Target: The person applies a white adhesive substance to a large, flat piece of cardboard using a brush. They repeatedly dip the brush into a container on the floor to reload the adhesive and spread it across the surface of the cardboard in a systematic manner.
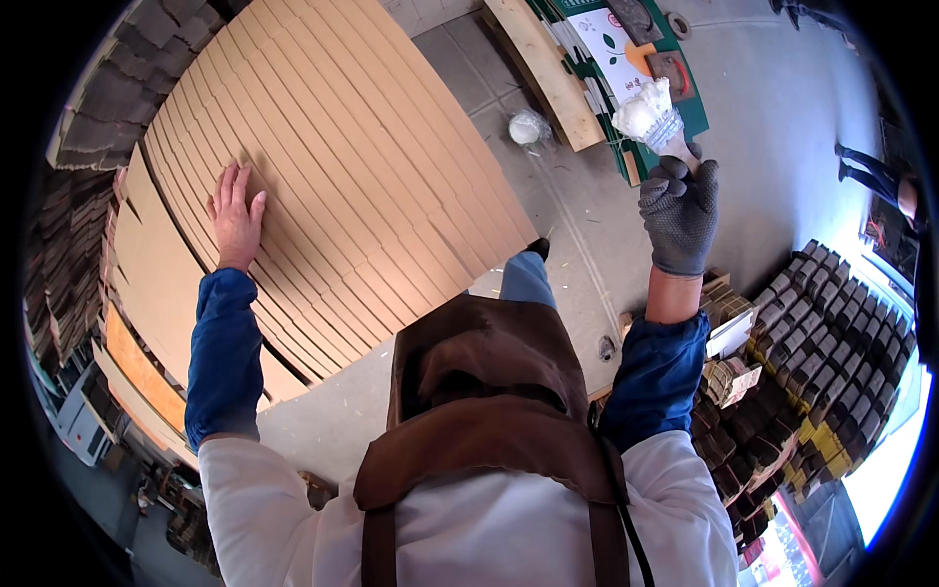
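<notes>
My bare left hand lies with stretched fingers on a large fanned stack of brown cardboard sheets, whose edges overlap in rows. In my right hand, in a grey dotted glove, is a wide brush held by its handle. White matter coats its bristles, which point up and away from me. Behind the brush is a stack of green printed boards. On it rest a dark block with a red handle and a second dark block.
A wooden beam runs beside the green boards. A clear plastic-wrapped roll stands on the floor. Dark stacked bundles rise at the right and more stacks at the left. Another person's legs show at the far right.
</notes>
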A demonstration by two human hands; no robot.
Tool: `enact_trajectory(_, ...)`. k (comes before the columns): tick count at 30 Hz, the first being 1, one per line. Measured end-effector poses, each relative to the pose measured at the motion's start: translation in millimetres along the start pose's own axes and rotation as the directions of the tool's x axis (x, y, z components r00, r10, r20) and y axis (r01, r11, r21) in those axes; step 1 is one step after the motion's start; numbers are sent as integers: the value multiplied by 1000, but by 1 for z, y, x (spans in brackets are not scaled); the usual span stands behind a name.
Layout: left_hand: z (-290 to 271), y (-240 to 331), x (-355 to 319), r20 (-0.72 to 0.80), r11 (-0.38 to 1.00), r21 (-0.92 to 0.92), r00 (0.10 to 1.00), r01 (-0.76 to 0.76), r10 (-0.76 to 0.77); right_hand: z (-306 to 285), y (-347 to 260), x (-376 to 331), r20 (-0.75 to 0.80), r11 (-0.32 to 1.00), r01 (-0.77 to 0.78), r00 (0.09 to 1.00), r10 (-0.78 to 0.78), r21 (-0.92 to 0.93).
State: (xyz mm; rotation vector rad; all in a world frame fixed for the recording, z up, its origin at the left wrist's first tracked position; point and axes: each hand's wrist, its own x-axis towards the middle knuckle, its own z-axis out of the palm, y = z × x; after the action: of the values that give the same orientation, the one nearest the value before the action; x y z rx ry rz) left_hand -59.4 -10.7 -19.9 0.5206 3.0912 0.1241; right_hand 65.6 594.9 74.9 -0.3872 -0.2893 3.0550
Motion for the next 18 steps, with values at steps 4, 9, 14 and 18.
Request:
enact_trajectory(4,5,-6,4,-32,999,42,999,27,-25,5,13,4,-6,1000,8,1000,-8,2)
enact_trajectory(9,18,-10,3,-31,994,77,997,74,-72,6,25,20,15,1000,-14,1000,14,-26)
enact_trajectory(14,25,-5,4,-51,994,80,996,73,-70,-2,21,42,63,998,-61,996,60,1)
enact_trajectory(18,25,-1,7,-40,991,104,996,89,-85,-8,16,66,58,995,-92,994,95,-48)
